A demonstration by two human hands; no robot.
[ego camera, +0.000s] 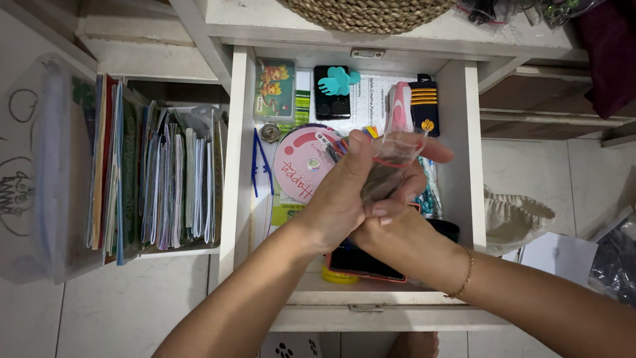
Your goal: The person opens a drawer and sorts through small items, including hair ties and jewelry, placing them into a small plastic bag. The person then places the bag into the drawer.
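Above the open drawer (472, 166), a small clear plastic bag (392, 162), judged light, limp and slippery, is gripped by both hands' fingers (397, 199) at its red-banded neck.

small clear plastic bag (392, 162), red-banded

Standing over pale floor tiles (126, 305), a white wooden cabinet (318, 30) showing an open drawer (467, 159). Sitting beside it, a shelf compartment (156, 179) packed with upright folders and papers. Resting on top, a woven basket (368, 13). Falling evenly, soft indoor light.
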